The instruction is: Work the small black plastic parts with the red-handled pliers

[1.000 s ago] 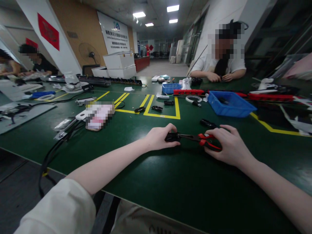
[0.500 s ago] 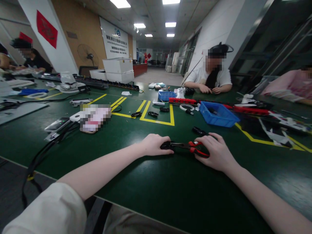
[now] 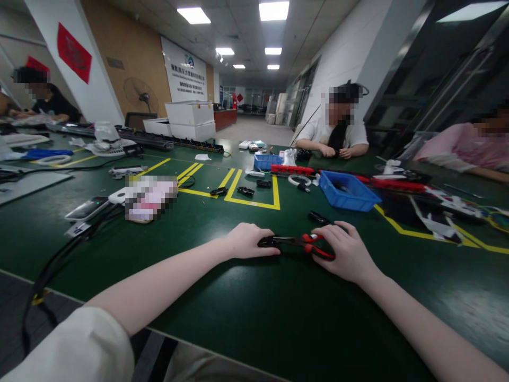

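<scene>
On the green table (image 3: 254,313) my left hand (image 3: 247,241) is closed over a small black part (image 3: 267,242) and presses it to the surface. My right hand (image 3: 345,253) grips the red handles of a pair of pliers (image 3: 308,244); the jaws reach left to the black part. Another small black piece (image 3: 318,217) lies just beyond my right hand.
A blue bin (image 3: 347,192) stands behind to the right, a smaller blue tray (image 3: 265,161) farther back. Yellow tape outlines (image 3: 274,193) enclose small black parts. Phones and cables (image 3: 89,208) lie at left. A person (image 3: 333,138) sits opposite; others at both sides.
My hands have kept their grip on the part and pliers. The camera has tilted up and turned a little right, bringing a person in pink into view at far right.
</scene>
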`<move>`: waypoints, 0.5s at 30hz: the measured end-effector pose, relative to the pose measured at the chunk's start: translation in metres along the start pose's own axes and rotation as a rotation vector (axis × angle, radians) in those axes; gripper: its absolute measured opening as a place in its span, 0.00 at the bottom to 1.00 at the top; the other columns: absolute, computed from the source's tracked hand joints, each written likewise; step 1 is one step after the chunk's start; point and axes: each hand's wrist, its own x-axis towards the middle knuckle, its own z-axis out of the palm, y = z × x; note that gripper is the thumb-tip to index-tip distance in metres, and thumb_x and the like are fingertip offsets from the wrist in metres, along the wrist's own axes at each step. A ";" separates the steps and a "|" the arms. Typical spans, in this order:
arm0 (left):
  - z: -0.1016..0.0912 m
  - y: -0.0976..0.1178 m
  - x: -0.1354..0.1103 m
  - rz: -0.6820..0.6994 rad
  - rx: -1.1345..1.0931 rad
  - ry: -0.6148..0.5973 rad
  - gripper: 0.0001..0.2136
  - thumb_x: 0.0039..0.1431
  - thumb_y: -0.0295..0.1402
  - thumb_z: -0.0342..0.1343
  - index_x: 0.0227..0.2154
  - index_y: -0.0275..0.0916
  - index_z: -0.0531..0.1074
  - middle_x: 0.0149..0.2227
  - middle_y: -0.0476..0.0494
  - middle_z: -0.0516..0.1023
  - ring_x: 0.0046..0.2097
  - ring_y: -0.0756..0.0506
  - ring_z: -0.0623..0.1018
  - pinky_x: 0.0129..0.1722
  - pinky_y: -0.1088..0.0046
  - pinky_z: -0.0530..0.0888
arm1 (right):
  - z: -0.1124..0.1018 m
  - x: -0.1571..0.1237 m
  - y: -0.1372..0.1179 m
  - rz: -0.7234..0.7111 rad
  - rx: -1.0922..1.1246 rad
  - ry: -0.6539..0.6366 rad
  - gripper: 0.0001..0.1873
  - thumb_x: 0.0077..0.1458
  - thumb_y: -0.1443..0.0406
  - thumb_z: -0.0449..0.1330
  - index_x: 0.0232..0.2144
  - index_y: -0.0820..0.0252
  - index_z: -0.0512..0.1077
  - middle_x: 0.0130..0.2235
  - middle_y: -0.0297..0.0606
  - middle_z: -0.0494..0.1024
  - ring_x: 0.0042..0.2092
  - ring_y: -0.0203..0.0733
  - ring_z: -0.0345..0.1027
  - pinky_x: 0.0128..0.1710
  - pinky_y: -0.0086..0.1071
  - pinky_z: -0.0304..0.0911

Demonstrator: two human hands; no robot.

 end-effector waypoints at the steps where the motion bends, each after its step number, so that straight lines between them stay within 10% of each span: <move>1: 0.000 0.000 0.000 0.000 -0.002 -0.001 0.22 0.64 0.54 0.49 0.46 0.41 0.73 0.31 0.46 0.78 0.30 0.46 0.77 0.28 0.75 0.63 | 0.000 0.000 0.000 0.006 0.006 0.001 0.20 0.51 0.60 0.63 0.46 0.58 0.68 0.44 0.43 0.79 0.46 0.51 0.73 0.55 0.50 0.59; 15: 0.001 0.007 -0.001 0.028 0.006 -0.002 0.20 0.63 0.52 0.51 0.48 0.42 0.72 0.33 0.46 0.80 0.33 0.44 0.79 0.29 0.74 0.66 | -0.013 0.002 -0.009 0.074 0.164 -0.081 0.19 0.47 0.62 0.63 0.43 0.57 0.69 0.41 0.42 0.81 0.42 0.49 0.76 0.56 0.54 0.58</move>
